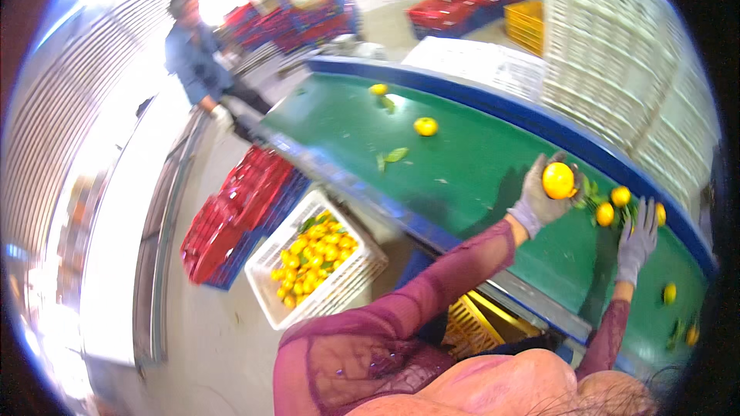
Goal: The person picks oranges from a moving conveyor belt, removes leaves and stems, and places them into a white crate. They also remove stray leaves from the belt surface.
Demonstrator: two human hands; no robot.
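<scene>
My left hand (533, 195), in a grey knit glove, holds a bright orange-yellow citrus fruit (558, 181) above the green conveyor belt (462, 167). My right hand (637, 245), gloved too, reaches flat over the belt with its fingers stretched out. Beside those fingers are a citrus fruit (661, 215) near the blue side rail (624, 170) and two more, one citrus fruit (621, 196) behind another citrus fruit (605, 214), among green leaves (591, 192). The fingers partly hide what lies under them. Nearer my body, a single citrus fruit (669, 293) rests on the belt.
A white crate (263, 277) of citrus stands on the floor at left, beside red-covered blue crates (237, 214). Stacked white crates (613, 63) rise behind the rail. A yellow crate (471, 329) is under the belt. A person (199, 58) stands beyond the belt's far end.
</scene>
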